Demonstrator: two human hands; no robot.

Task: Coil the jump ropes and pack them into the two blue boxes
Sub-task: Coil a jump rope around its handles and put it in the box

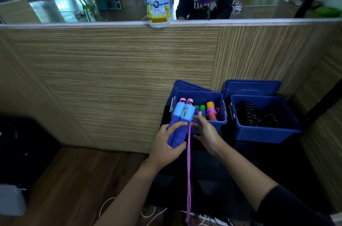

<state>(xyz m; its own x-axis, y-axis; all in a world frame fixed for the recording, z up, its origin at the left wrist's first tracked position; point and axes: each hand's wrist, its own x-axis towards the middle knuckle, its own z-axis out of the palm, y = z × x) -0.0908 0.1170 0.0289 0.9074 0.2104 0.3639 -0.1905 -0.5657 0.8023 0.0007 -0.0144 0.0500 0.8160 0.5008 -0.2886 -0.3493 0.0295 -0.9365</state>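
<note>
My left hand [167,144] grips the two blue jump-rope handles [180,123] held side by side, pale caps pointing up. A pink braided rope [189,170] hangs from the handles straight down toward the floor. My right hand [205,133] touches the handles and the rope's top from the right, fingers curled around them. Just behind stand two open blue boxes: the left box [221,121] holds coiled ropes with pink, green and orange handles, the right box [266,134] holds dark coiled ropes.
Both boxes sit on a dark surface [212,179] against a wood-grain partition [120,77], lids leaning behind them. A yellow-and-white air freshener [159,9] stands on the partition ledge, and a person in dark clothes sits beyond. White cables [148,212] lie on the wooden floor.
</note>
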